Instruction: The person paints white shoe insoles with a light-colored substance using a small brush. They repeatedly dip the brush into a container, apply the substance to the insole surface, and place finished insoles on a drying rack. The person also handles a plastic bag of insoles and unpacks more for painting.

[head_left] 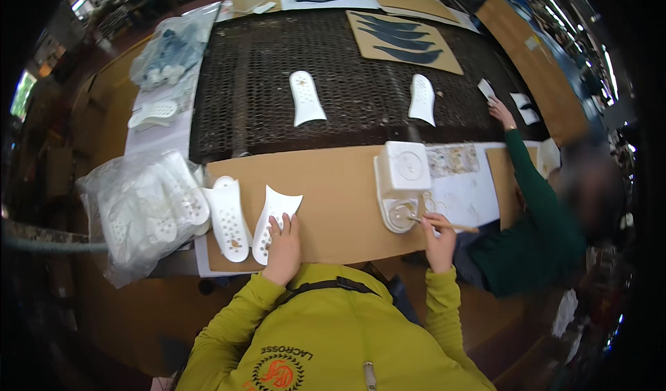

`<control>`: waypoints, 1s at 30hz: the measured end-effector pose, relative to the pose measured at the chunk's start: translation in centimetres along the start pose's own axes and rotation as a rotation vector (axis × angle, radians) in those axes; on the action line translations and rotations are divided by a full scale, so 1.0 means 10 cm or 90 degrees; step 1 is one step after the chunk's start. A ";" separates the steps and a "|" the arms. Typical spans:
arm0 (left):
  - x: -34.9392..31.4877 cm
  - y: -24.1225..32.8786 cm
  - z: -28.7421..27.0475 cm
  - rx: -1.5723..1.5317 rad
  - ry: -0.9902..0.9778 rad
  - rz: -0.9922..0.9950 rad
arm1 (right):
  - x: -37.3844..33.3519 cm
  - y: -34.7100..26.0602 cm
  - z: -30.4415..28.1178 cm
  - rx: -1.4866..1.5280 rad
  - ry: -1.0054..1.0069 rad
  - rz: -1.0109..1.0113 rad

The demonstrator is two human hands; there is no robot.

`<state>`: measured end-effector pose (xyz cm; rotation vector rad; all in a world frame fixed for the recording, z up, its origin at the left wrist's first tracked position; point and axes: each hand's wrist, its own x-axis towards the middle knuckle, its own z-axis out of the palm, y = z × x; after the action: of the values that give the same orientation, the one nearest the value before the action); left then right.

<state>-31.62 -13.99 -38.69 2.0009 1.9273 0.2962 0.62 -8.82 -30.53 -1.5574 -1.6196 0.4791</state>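
Note:
My left hand (283,251) lies with its fingers spread on a white perforated shoe insole (281,202). Another such insole (224,204) is just left of it, on the same cardboard sheet (333,183). My right hand (439,242) grips a brush (458,227) by its wooden handle. The brush tip reaches into the round opening of a white glue container (401,216), where pale liquid shows. Behind that opening rises the container's square white top (406,167).
A clear plastic bag (149,214) of white insoles sits at the left. Single insoles (306,100) lie on the dark mesh table (361,107). A co-worker's green sleeve (527,176) reaches in from the right. Dark curved pieces (402,37) rest on cardboard farther back.

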 end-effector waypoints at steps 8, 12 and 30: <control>0.76 0.09 -0.31 -0.146 0.078 0.046 | 0.17 0.12 0.23 -0.067 -0.044 -0.060; 0.85 0.11 -0.36 -0.076 0.005 -0.023 | 0.19 0.11 0.26 -0.114 -0.061 -0.110; 0.44 -0.19 -0.96 -0.617 0.184 0.005 | 0.35 -0.55 0.09 0.584 -0.263 0.184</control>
<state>-36.81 -8.64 -30.98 1.3369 1.4457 1.2873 -3.25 -6.15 -25.88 -0.9974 -1.1478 1.5302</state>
